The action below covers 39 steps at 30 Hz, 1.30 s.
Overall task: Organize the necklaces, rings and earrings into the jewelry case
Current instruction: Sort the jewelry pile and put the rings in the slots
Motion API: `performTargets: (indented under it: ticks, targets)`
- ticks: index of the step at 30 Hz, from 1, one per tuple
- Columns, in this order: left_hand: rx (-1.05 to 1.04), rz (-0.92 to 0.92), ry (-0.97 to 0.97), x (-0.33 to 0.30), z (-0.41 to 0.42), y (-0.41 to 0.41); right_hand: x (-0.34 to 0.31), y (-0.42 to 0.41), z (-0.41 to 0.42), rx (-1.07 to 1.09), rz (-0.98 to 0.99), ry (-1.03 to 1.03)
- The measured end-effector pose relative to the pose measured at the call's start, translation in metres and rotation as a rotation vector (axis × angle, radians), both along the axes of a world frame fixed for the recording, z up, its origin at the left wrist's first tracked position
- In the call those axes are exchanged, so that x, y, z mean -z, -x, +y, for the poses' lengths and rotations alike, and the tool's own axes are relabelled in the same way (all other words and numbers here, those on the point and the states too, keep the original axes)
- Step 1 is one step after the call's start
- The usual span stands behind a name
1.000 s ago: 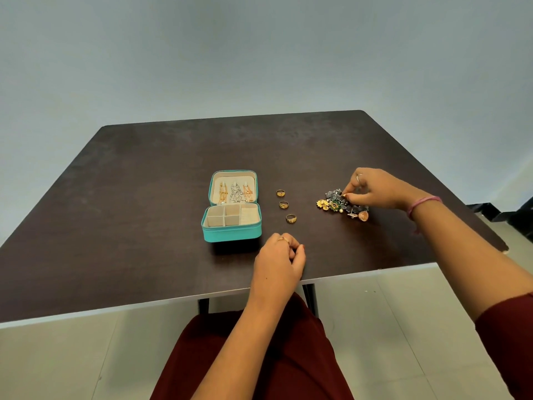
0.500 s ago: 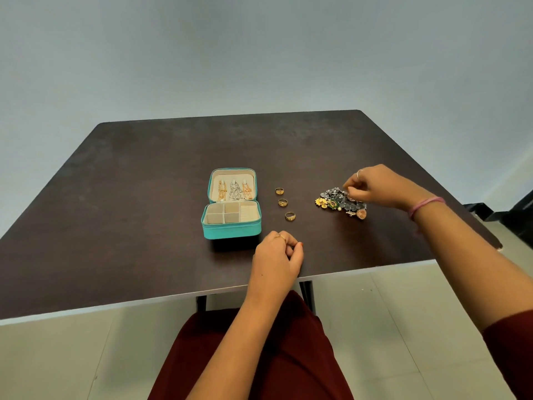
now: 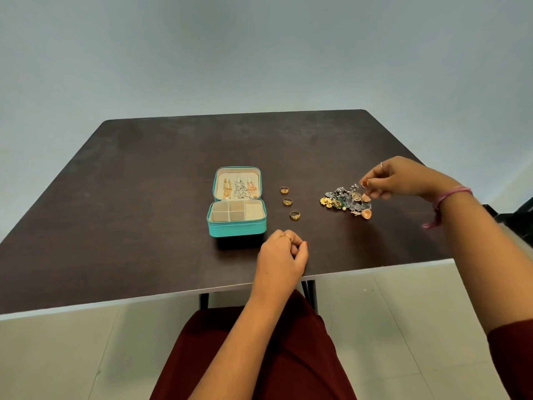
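An open teal jewelry case (image 3: 236, 228) stands near the table's middle. Three necklaces (image 3: 240, 188) hang inside its raised lid, and its divided tray holds nothing I can see. Three gold rings (image 3: 287, 201) lie in a row just right of the case. Further right is a pile of earrings (image 3: 343, 201). My right hand (image 3: 395, 180) hovers over the pile's right side and pinches one earring (image 3: 362, 188) lifted a little above the rest. My left hand (image 3: 284, 258) rests near the table's front edge with fingers curled, holding nothing.
The dark brown table (image 3: 138, 197) ends in a pale front edge close to my lap. A dark object (image 3: 519, 212) sits on the floor beyond the table's right side. Pale floor tiles lie below.
My right hand has risen from the earring pile, lifting one earring with it. The left hand has stayed in place.
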State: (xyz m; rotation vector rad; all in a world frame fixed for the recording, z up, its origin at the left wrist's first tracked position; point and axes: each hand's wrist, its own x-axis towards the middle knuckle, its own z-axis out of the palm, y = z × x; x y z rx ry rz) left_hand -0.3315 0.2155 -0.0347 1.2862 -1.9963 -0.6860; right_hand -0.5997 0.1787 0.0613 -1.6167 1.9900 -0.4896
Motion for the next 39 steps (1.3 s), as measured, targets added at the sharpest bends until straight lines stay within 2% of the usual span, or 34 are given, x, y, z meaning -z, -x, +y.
performTargets:
  ticks: [3, 9, 15, 21, 29, 33, 39]
  targets:
    - [-0.004, 0.003, -0.006, 0.001, 0.001, 0.000, 0.002, -0.002, 0.003, -0.002, -0.004, 0.001]
    - [0.045, 0.095, -0.092, -0.008, -0.002, 0.010, 0.002, -0.007, 0.011, 0.045, -0.250, 0.075]
    - [0.137, 0.195, -0.145, -0.019, -0.017, 0.057, -0.001, -0.013, 0.015, 0.008, -0.313, 0.059]
    - [0.097, 0.286, -0.199, -0.029, -0.027, 0.096, -0.006, -0.016, 0.016, -0.031, -0.340, 0.052]
    - [0.022, 0.340, -0.225, -0.031, -0.038, 0.106, -0.006, -0.012, 0.014, -0.062, -0.330, 0.060]
    - [-0.004, 0.424, -0.345, -0.035, -0.038, 0.109, -0.002, -0.008, 0.015, -0.091, -0.275, 0.081]
    - [-0.037, 0.556, -0.524, -0.036, -0.037, 0.113, 0.006, -0.005, 0.017, -0.099, -0.305, 0.108]
